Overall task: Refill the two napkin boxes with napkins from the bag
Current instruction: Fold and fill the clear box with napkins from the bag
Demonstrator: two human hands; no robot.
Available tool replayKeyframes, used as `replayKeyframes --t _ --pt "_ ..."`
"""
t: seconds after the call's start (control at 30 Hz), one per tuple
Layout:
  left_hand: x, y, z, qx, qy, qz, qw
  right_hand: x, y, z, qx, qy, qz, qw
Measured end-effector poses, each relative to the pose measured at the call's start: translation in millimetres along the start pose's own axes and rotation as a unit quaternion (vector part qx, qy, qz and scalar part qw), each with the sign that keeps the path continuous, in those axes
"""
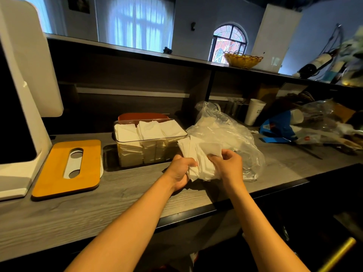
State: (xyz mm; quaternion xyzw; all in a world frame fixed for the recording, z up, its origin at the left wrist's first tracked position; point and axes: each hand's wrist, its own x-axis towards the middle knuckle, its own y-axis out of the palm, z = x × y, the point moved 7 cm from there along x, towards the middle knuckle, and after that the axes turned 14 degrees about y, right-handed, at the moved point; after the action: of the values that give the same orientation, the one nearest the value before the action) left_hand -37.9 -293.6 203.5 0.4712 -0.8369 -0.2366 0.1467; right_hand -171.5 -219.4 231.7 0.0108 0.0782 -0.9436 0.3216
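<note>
Two hands share one bunch of napkins (198,161) just in front of the clear napkin box (149,142), with the plastic bag (225,134) lying to the box's right on the tabletop (78,209). We should square the bunch first, then slide it upright into the box's remaining gap. Our left hand (179,170) curls around its lower edge; our right hand (225,163) pinches the top, both forearms reaching forward.

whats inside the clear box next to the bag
The clear box holds stacks of white napkins up to the rim. Its bottom is hidden by them. An orange lid or box behind is mostly covered.
</note>
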Motion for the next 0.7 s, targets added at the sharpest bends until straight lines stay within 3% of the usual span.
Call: replayKeyframes --t 0.13,0.27,0.33,0.5,0.7 --pt "2 -4 -1 0.002 0.006 -0.008 1.000 -9 -4 12 -0.063 -0.071 -0.037 0.995" --pt "2 -2 -3 -0.041 0.012 0.016 0.999 -1 3 -4 0.057 0.100 0.068 0.991" --pt "1 -2 -4 -0.056 0.010 0.020 0.998 2 -2 -8 0.113 0.146 0.079 0.980" --pt "1 -1 -1 -0.082 -0.014 0.030 0.996 12 -31 12 0.114 0.082 0.059 0.988" --pt "1 -3 3 -0.077 -0.062 0.030 0.995 -3 -27 57 0.033 0.011 0.223 0.974"
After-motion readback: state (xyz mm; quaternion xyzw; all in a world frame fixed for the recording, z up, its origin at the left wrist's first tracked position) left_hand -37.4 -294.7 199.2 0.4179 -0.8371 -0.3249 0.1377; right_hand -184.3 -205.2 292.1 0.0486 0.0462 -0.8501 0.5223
